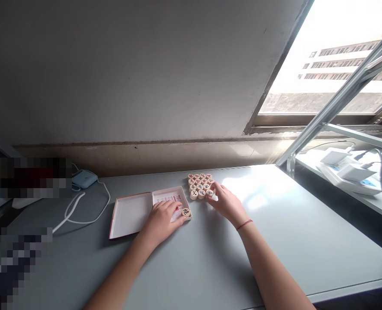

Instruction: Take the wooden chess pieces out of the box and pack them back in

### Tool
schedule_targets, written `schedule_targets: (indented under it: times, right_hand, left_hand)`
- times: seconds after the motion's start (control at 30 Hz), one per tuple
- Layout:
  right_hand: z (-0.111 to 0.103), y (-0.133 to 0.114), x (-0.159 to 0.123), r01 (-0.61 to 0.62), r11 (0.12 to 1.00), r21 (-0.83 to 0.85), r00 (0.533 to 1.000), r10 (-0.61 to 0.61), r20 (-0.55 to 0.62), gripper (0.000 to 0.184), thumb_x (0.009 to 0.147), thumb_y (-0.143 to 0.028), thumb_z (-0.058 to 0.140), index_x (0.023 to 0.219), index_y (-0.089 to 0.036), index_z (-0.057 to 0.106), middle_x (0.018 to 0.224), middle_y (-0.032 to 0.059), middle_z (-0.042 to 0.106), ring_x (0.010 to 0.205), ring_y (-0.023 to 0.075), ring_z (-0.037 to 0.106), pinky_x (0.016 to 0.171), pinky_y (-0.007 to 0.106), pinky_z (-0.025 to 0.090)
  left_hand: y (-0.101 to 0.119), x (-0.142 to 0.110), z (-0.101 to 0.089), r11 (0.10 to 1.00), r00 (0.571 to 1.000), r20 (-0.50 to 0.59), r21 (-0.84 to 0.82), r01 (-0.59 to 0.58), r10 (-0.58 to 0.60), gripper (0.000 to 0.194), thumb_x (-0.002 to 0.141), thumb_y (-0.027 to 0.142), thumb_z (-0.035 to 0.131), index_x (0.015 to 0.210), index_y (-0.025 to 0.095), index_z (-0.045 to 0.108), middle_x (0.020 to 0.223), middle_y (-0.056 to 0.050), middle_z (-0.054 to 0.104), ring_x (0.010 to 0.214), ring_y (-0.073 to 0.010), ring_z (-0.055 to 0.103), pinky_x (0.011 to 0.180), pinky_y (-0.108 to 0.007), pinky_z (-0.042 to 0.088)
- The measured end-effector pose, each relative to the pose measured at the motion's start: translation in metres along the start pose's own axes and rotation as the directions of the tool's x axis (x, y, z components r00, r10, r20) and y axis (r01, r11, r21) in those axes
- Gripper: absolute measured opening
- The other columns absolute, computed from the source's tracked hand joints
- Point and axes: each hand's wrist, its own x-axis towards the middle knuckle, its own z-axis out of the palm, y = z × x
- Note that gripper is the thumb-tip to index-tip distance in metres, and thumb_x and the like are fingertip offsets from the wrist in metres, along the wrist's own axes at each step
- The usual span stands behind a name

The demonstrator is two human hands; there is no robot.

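My left hand (164, 217) rests over an open, shallow cardboard box (132, 213), its fingers apart. Close to its thumb and index finger, in the near right corner of the box, sits a round wooden Chinese chess piece (186, 212) with a dark character. To the right of the box, several more pieces stand in a tight block of stacked rows (201, 187), red characters at the back and dark ones in front. My right hand (227, 201) has its thumb and fingertips closed round a piece (209, 193) at the block's front right corner.
A light blue device (85, 178) with a white cable (94, 222) lies on the grey table (274, 241) at the left. On the right, behind a metal frame (326, 103), a white shelf holds a power strip and adapters (355, 174). A wall rises behind the table.
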Motion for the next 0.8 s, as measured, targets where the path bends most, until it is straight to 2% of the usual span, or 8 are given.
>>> schedule_targets:
  times: [0.1, 0.23, 0.4, 0.53, 0.67, 0.8]
  right_hand:
    - [-0.007, -0.013, -0.007, 0.087, 0.989, 0.123, 0.996, -0.083, -0.038, 0.013, 0.083, -0.032, 0.049, 0.092, -0.023, 0.049, 0.095, 0.0044, 0.059, 0.069, 0.0155, 0.055, 0.056, 0.025, 0.039]
    - [-0.011, -0.027, -0.016, 0.198, 0.946, 0.258, 0.976, -0.214, 0.038, 0.011, 0.084, -0.033, 0.048, 0.088, -0.024, 0.048, 0.084, 0.0007, 0.058, 0.064, 0.0136, 0.053, 0.057, 0.024, 0.041]
    - [-0.01, -0.028, -0.017, 0.224, 0.951, 0.214, 0.968, -0.243, 0.066, 0.015, 0.084, -0.033, 0.05, 0.096, -0.024, 0.05, 0.083, 0.0001, 0.059, 0.057, 0.0115, 0.049, 0.055, 0.024, 0.038]
    - [-0.013, -0.03, -0.017, 0.243, 0.94, 0.24, 0.956, -0.274, 0.106, 0.012, 0.085, -0.033, 0.049, 0.091, -0.023, 0.052, 0.081, -0.0002, 0.06, 0.058, 0.0116, 0.05, 0.055, 0.024, 0.037]
    - [-0.016, -0.034, -0.019, 0.248, 0.92, 0.304, 0.934, -0.311, 0.177, 0.014, 0.085, -0.034, 0.049, 0.088, -0.022, 0.056, 0.081, 0.0005, 0.063, 0.058, 0.011, 0.05, 0.055, 0.024, 0.039]
    - [-0.015, -0.034, -0.018, 0.239, 0.909, 0.34, 0.919, -0.325, 0.222, 0.016, 0.085, -0.034, 0.049, 0.082, -0.021, 0.057, 0.073, -0.0007, 0.062, 0.056, 0.0106, 0.049, 0.054, 0.023, 0.037]
  left_hand:
    - [0.003, -0.001, 0.004, 0.998, 0.998, 0.027, -0.006, -0.063, 0.063, 0.031, 0.084, 0.031, 0.062, 0.114, 0.022, 0.059, 0.107, -0.006, 0.069, 0.102, -0.0244, 0.061, 0.092, -0.039, 0.044]
    - [0.007, -0.002, 0.008, 0.996, 0.996, 0.019, -0.004, -0.084, 0.085, 0.029, 0.087, 0.027, 0.06, 0.116, 0.023, 0.059, 0.107, -0.005, 0.069, 0.104, -0.0238, 0.061, 0.094, -0.039, 0.043]
    - [0.009, -0.001, 0.01, 0.993, 0.993, -0.006, -0.006, -0.119, 0.119, 0.02, 0.086, 0.02, 0.058, 0.105, 0.024, 0.062, 0.104, -0.003, 0.07, 0.099, -0.0227, 0.063, 0.09, -0.039, 0.044]
    - [0.009, 0.0, 0.01, 0.995, 0.994, -0.036, -0.019, -0.101, 0.1, 0.021, 0.082, 0.017, 0.06, 0.101, 0.025, 0.063, 0.099, -0.002, 0.069, 0.096, -0.0218, 0.063, 0.091, -0.038, 0.044]
    - [0.01, 0.0, 0.008, 0.995, 0.997, -0.039, -0.064, -0.074, 0.071, 0.018, 0.081, 0.02, 0.061, 0.098, 0.026, 0.063, 0.1, -0.001, 0.068, 0.096, -0.021, 0.063, 0.093, -0.038, 0.042]
    - [0.012, 0.0, 0.006, 0.993, 0.999, -0.018, -0.109, -0.051, 0.049, 0.014, 0.083, 0.023, 0.058, 0.096, 0.026, 0.063, 0.1, -0.001, 0.068, 0.095, -0.0204, 0.063, 0.092, -0.037, 0.043]
